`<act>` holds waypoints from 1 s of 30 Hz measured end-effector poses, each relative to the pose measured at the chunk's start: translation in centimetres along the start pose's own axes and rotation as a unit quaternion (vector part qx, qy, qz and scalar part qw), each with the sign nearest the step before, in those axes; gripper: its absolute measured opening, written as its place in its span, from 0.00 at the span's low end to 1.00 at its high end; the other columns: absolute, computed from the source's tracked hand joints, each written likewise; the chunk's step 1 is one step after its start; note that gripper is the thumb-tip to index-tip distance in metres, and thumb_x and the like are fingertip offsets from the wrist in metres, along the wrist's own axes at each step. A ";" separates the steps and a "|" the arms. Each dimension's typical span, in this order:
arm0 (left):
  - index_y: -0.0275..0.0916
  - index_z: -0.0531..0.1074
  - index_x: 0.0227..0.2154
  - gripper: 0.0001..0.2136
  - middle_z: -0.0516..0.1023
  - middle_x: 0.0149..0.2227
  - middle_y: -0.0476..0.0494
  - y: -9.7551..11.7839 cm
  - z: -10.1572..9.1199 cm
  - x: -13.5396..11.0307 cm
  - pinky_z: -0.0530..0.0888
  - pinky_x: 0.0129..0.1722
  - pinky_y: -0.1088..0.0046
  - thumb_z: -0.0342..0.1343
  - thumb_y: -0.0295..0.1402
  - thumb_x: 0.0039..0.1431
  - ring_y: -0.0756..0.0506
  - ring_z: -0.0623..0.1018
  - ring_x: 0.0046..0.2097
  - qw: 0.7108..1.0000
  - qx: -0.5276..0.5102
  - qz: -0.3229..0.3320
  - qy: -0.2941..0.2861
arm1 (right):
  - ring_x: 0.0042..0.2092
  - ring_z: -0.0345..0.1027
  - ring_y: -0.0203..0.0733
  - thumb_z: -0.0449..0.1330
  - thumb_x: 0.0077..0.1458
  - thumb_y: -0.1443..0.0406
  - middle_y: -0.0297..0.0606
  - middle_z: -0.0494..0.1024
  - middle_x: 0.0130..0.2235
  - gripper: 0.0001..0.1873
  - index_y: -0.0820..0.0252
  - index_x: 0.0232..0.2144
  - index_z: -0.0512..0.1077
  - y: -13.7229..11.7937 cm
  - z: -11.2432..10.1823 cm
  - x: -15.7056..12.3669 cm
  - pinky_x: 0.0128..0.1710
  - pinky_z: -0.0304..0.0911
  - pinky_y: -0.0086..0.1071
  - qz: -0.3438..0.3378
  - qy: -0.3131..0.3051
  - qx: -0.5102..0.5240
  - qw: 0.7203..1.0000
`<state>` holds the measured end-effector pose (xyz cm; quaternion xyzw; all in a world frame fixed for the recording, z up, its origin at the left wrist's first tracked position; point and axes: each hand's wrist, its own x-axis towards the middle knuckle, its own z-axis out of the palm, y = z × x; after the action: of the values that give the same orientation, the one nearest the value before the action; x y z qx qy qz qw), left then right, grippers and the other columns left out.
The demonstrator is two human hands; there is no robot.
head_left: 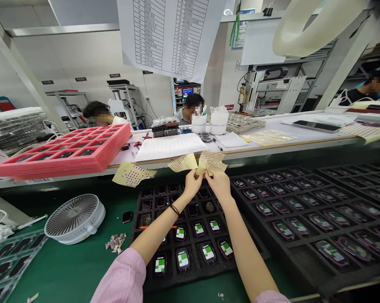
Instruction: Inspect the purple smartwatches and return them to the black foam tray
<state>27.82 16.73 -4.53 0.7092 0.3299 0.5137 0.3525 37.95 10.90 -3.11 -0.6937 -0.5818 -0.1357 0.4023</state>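
My left hand (192,183) and my right hand (218,184) meet above a black tray (139,235), fingers pinched together on a yellowish sticker sheet (211,161) with rows of red dots. The sheet hangs from the shelf edge. A second sheet (183,163) hangs just left of it, and a third sheet (130,174) further left. Below my forearms the tray holds several small watch-like devices (183,258) with green-and-white screen labels; the tray's far cells hold devices without labels.
More black trays (306,219) of labelled devices fill the right side. A small white fan (75,217) and a pile of peeled tabs (116,243) lie on the green mat. A pink foam tray (64,153) sits on the shelf. Other people work behind it.
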 end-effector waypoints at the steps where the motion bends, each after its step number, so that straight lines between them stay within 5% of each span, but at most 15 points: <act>1: 0.33 0.72 0.26 0.06 0.75 0.25 0.46 0.0 0.0 0.0 0.66 0.29 0.75 0.55 0.31 0.53 0.49 0.70 0.28 1.000 -0.006 -0.002 0.000 | 0.37 0.75 0.46 0.54 0.57 0.67 0.43 0.82 0.38 0.13 0.62 0.37 0.79 0.0 0.0 0.0 0.33 0.63 0.30 -0.003 -0.002 0.002 1.000; 13: 0.32 0.74 0.34 0.07 0.78 0.33 0.42 0.1 0.0 0.1 0.70 0.34 0.76 0.53 0.29 0.56 0.48 0.75 0.34 0.998 -0.035 -0.015 -0.044 | 0.36 0.75 0.45 0.52 0.57 0.67 0.44 0.82 0.37 0.14 0.63 0.35 0.78 -0.2 0.1 -0.1 0.32 0.61 0.30 0.004 0.011 0.006 1.000; 19: 0.33 0.74 0.42 0.12 0.79 0.43 0.37 0.0 -1.4 -0.9 0.73 0.38 0.73 0.52 0.26 0.55 0.45 0.77 0.42 0.991 0.001 -0.050 -0.121 | 0.34 0.75 0.45 0.54 0.54 0.67 0.42 0.82 0.34 0.12 0.61 0.32 0.79 -0.1 -0.3 0.0 0.31 0.61 0.30 0.021 0.021 0.000 1.000; 21: 0.33 0.75 0.41 0.12 0.80 0.40 0.37 -0.5 -4.0 -2.0 0.74 0.34 0.74 0.55 0.28 0.54 0.45 0.79 0.40 0.981 0.023 -0.078 -0.178 | 0.33 0.75 0.45 0.55 0.54 0.66 0.43 0.82 0.34 0.12 0.61 0.31 0.79 0.1 -0.8 0.0 0.32 0.61 0.31 0.026 0.024 0.003 0.999; 24: 0.34 0.77 0.36 0.11 0.81 0.32 0.40 -1.5 -10.7 -4.1 0.74 0.30 0.75 0.57 0.34 0.52 0.46 0.80 0.32 0.956 0.069 -0.122 -0.256 | 0.33 0.75 0.46 0.54 0.54 0.65 0.44 0.82 0.34 0.13 0.61 0.31 0.79 0.2 -1.5 0.0 0.33 0.63 0.32 0.022 0.048 0.013 0.999; 26: 0.35 0.77 0.35 0.12 0.81 0.33 0.40 -2.4 -16.4 -5.7 0.75 0.31 0.72 0.53 0.37 0.54 0.45 0.80 0.32 0.949 0.120 -0.152 -0.247 | 0.31 0.75 0.46 0.54 0.53 0.64 0.44 0.82 0.33 0.13 0.61 0.30 0.79 0.1 -1.8 -0.1 0.32 0.63 0.33 0.010 0.079 0.023 0.997; 30: 0.37 0.75 0.37 0.13 0.79 0.42 0.37 -4.0 -26.7 -9.1 0.72 0.48 0.60 0.53 0.34 0.50 0.38 0.77 0.46 0.934 0.258 -0.192 -0.157 | 0.27 0.74 0.45 0.52 0.54 0.61 0.43 0.82 0.33 0.15 0.61 0.30 0.78 -0.6 -1.8 -0.3 0.31 0.63 0.34 -0.018 0.110 0.046 0.993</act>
<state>-0.59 15.62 -6.44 0.7703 0.5217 0.2154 0.2967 37.80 9.34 -1.89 -0.6443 -0.5523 -0.1916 0.4932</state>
